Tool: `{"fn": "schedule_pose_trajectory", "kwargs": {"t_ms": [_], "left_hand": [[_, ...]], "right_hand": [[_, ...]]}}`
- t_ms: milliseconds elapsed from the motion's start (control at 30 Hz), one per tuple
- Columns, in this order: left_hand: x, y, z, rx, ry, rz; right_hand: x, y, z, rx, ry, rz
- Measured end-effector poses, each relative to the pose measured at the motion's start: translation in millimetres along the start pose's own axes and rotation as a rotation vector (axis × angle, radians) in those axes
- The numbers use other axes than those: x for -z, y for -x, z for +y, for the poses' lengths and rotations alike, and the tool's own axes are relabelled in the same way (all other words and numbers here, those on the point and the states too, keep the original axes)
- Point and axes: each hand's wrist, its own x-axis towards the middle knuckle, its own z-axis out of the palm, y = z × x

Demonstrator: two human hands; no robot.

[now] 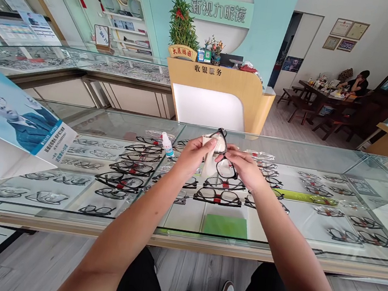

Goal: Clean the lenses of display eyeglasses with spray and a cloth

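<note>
Above the glass counter I hold a pair of dark-framed eyeglasses (227, 168), tilted so that one lens is up and the other down. My left hand (194, 154) is closed on a pale cleaning cloth (210, 165), which it presses against the upper lens; the cloth's loose end hangs below. The fingers of my right hand (244, 166) pinch the frame near its middle. Just left of my left hand, a small white spray bottle (167, 144) with a blue and pink label stands on the glass.
Rows of eyeglasses (217, 196) lie inside the glass display counter (172, 239). A folded advertising card (18, 124) stands at its left. A green box (225, 226) shows under the glass. Beyond is a wooden cashier desk (222, 79); a person (359, 85) sits at a far table.
</note>
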Motion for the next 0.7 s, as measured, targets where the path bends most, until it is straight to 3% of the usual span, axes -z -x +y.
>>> {"fn": "schedule_pose_trajectory", "kwargs": {"t_ms": [300, 700], "left_hand": [[-3.9, 0.8, -6.2, 0.055, 0.051, 0.030], [-4.3, -1.5, -1.0, 0.113, 0.128, -0.083]], "right_hand": [[-4.5, 0.6, -11.3, 0.036, 0.127, -0.037], [-6.1, -3.1, -6.5, 0.047, 0.136, -0.016]]}}
